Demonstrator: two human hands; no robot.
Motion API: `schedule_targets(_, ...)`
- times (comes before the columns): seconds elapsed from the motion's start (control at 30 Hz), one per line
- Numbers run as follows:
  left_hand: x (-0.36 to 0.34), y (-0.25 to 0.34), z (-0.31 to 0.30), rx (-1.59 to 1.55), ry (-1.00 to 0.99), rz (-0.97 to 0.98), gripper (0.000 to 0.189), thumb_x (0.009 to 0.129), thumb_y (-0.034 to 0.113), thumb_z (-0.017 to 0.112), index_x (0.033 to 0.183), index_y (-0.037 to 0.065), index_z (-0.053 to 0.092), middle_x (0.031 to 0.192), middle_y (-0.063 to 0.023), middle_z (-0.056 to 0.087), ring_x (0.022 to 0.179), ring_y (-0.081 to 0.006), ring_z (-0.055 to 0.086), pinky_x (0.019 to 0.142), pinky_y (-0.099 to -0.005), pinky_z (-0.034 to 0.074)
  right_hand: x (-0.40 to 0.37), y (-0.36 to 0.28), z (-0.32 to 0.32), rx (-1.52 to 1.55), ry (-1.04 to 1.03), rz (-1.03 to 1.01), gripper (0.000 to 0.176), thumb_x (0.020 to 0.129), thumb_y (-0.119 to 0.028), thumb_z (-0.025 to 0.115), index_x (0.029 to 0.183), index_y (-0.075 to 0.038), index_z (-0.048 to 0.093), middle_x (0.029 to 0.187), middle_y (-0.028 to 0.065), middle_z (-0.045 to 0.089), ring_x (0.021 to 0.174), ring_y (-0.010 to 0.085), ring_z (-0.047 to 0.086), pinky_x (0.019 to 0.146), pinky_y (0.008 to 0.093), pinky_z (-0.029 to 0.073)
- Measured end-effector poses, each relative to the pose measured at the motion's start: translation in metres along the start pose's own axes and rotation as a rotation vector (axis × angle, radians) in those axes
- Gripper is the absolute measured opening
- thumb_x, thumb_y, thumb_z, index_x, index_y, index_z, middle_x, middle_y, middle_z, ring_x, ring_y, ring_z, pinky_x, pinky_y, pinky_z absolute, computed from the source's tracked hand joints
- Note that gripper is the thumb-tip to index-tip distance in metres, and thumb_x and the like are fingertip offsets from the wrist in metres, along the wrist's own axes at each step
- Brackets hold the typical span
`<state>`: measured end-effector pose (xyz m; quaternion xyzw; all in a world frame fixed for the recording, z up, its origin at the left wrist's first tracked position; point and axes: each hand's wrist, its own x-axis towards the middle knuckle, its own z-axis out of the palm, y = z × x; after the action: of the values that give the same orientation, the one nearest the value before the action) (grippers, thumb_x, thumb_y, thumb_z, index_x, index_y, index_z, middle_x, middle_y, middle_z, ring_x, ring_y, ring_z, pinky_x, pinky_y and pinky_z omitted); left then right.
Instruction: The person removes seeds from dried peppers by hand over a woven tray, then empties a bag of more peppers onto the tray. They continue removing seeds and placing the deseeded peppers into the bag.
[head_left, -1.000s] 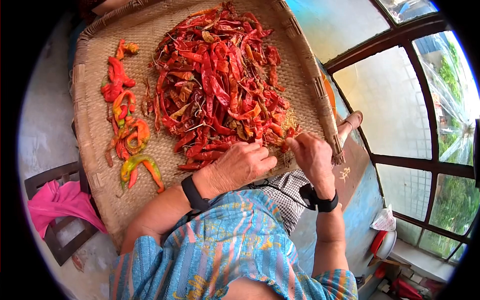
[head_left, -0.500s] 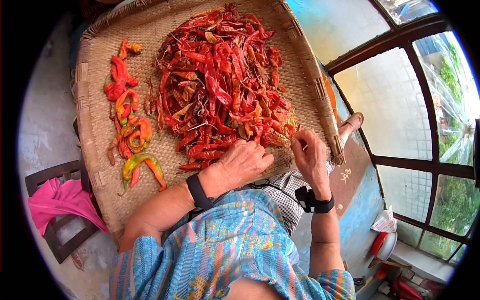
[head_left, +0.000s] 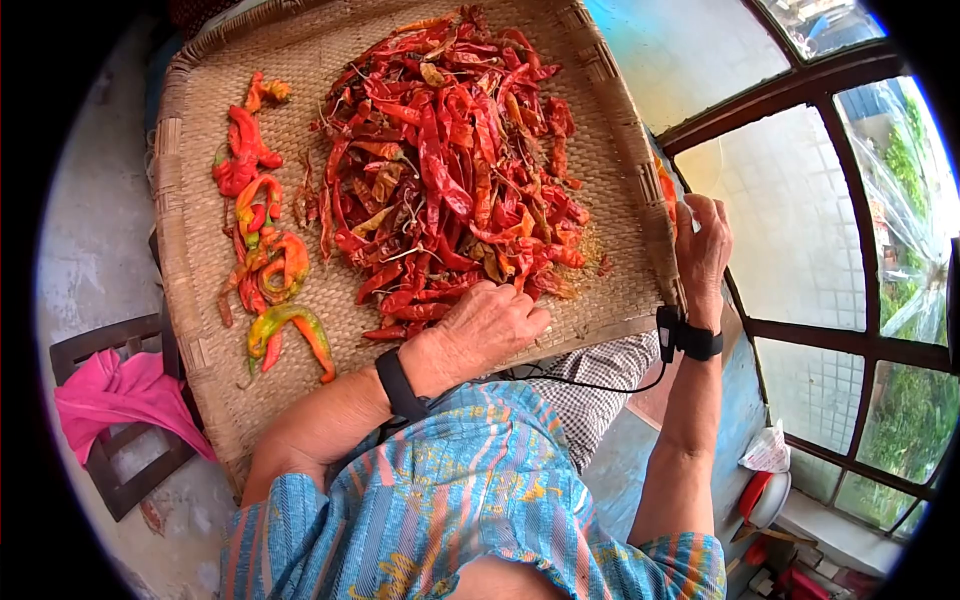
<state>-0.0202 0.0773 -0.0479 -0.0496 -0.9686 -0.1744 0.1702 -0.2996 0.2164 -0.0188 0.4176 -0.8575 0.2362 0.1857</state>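
A large pile of dried red chili peppers (head_left: pixel 440 170) lies in the middle of a woven bamboo tray (head_left: pixel 610 130). My left hand (head_left: pixel 487 325) rests closed at the pile's near edge, knuckles up; its fingertips are hidden, so what it grips does not show. Past the tray's right rim is my right hand (head_left: pixel 706 245), fingers curled, next to an orange container (head_left: pixel 664 185) that shows only in part. Whatever those fingers hold, if anything, I cannot make out. Fresher red, orange and green peppers (head_left: pixel 275 265) form a separate row on the left of the tray.
A pink cloth (head_left: pixel 125 400) hangs over a dark wooden chair (head_left: pixel 130 465) at the left. Framed windows (head_left: pixel 780 220) stand close along the right side. A black cable (head_left: pixel 590 382) runs from my right wristband across my lap. The tray's near edge lies over checked trousers (head_left: pixel 600 380).
My right hand has moved right, from the pile's lower right edge to beyond the tray's rim. My left hand has stayed at the pile. The view has shifted slightly.
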Motion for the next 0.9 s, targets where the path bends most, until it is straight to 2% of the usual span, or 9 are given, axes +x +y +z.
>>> schedule_targets(0.07,0.0,0.0,-0.001,0.005,-0.009,-0.004,0.007,0.076,0.008,0.06,0.077,0.009,0.053,0.072,-0.0054,0.056,0.073,-0.0214,0.062,0.059,-0.0351,0.05,-0.008,-0.03,-0.01,-0.027,-0.005,-0.052,0.018,0.089,-0.019,0.067,0.101,-0.006,0.066,0.097,0.0124,0.066,0.09,0.0302,0.064,0.077,0.0395,0.048)
schedule_targets(0.13,0.002,0.001,-0.003,0.0,-0.019,-0.017,0.006,0.076,0.008,0.059,0.078,0.009,0.053,0.072,-0.0054,0.056,0.073,-0.0215,0.062,0.06,-0.0351,0.05,-0.021,-0.068,-0.019,0.212,-0.348,-0.073,0.022,0.087,-0.023,0.068,0.101,-0.006,0.066,0.093,0.0122,0.064,0.089,0.0298,0.062,0.075,0.0415,0.049)
schedule_targets(0.2,0.003,0.0,-0.003,0.001,-0.025,-0.026,0.006,0.076,0.008,0.059,0.078,0.009,0.053,0.072,-0.0055,0.056,0.073,-0.0216,0.062,0.06,-0.0352,0.05,-0.036,-0.081,-0.012,0.153,-0.525,-0.222,0.025,0.086,-0.026,0.07,0.1,-0.006,0.066,0.089,0.0116,0.063,0.084,0.0301,0.06,0.072,0.0404,0.05)
schedule_targets(0.27,0.003,-0.001,-0.003,-0.002,-0.04,-0.059,0.008,0.076,0.007,0.06,0.08,0.009,0.053,0.071,-0.0052,0.055,0.073,-0.0217,0.061,0.061,-0.035,0.05,-0.05,-0.089,-0.001,0.163,-0.534,-0.224,0.026,0.084,-0.027,0.07,0.101,-0.007,0.066,0.084,0.0112,0.062,0.081,0.0303,0.059,0.072,0.0393,0.05)
schedule_targets(0.47,0.009,-0.018,-0.017,0.054,0.045,-0.214,0.011,0.077,0.002,0.061,0.083,0.007,0.052,0.07,-0.0087,0.054,0.068,-0.0258,0.062,0.057,-0.0379,0.051,-0.052,-0.112,0.0,0.393,-0.404,-0.115,0.015,0.084,-0.011,0.069,0.095,-0.005,0.061,0.08,0.0113,0.061,0.08,0.0312,0.059,0.069,0.0408,0.048)
schedule_targets(0.6,0.013,-0.039,-0.031,0.114,0.074,-0.381,0.007,0.087,0.004,0.059,0.088,0.003,0.052,0.073,-0.0143,0.057,0.063,-0.0315,0.062,0.055,-0.0413,0.051,-0.038,-0.12,0.002,0.41,-0.205,-0.192,0.016,0.08,-0.006,0.071,0.092,-0.004,0.061,0.08,0.0118,0.058,0.075,0.0312,0.056,0.067,0.0407,0.047)
schedule_targets(0.7,0.009,-0.053,-0.038,0.114,0.1,-0.485,0.015,0.089,0.006,0.061,0.102,0.001,0.056,0.082,-0.0189,0.062,0.07,-0.0344,0.064,0.059,-0.0412,0.052,-0.028,-0.116,-0.002,0.325,0.04,-0.211,0.02,0.076,-0.001,0.073,0.091,-0.005,0.061,0.078,0.0108,0.058,0.076,0.0292,0.056,0.067,0.0386,0.046)
schedule_targets(0.83,0.007,-0.045,-0.043,-0.029,0.226,-0.391,0.017,0.088,0.008,0.062,0.102,0.001,0.055,0.081,-0.0163,0.062,0.074,-0.0343,0.064,0.064,-0.0412,0.052,-0.04,-0.114,-0.013,0.545,-0.046,-0.02,0.016,0.082,-0.005,0.073,0.094,-0.004,0.062,0.079,0.0075,0.061,0.071,0.0175,0.059,0.063,0.029,0.048)
schedule_targets(0.9,0.01,-0.032,-0.049,-0.165,0.224,-0.428,0.019,0.088,0.009,0.064,0.102,0.001,0.055,0.08,-0.0153,0.061,0.072,-0.0318,0.064,0.063,-0.0399,0.052,-0.05,-0.115,-0.015,0.7,-0.165,0.209,0.015,0.087,-0.01,0.072,0.096,-0.001,0.064,0.078,0.0037,0.064,0.067,0.0092,0.058,0.061,0.0239,0.047)
